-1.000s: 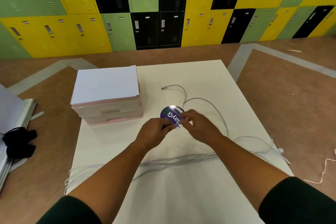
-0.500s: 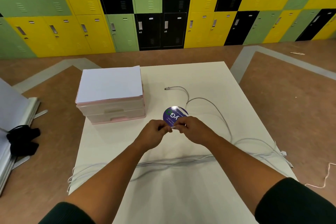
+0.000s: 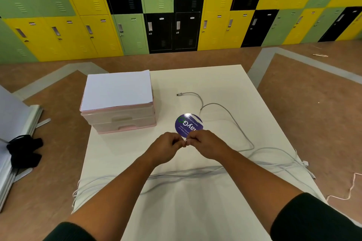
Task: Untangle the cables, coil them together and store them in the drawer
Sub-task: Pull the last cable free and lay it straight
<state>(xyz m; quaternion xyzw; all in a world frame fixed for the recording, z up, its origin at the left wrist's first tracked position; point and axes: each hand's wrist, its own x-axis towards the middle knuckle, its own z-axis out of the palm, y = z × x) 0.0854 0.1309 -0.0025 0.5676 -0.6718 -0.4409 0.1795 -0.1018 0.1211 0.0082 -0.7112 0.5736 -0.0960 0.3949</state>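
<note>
Two grips closed: left hand (image 3: pixel 166 149) and right hand (image 3: pixel 208 146) pinch one small white cable end (image 3: pixel 186 140) over the desk (image 3: pixel 215 84). Cables (image 3: pixel 184 175) sprawl along its near edge. Advice: draw slack slowly, keeping loops apart.

Green, yellow and black lockers (image 3: pixel 176 6) line the far wall; a round purple sticker (image 3: pixel 187 124) lies on the white table (image 3: pixel 195 211); a black bundle (image 3: pixel 23 150) lies on the floor to the left.

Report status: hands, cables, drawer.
Left hand and right hand both pinching small white piece, fingertips meeting. Cables uncoiled, trailing off both edges of table. Drawer unit shut, paper stack on top.
</note>
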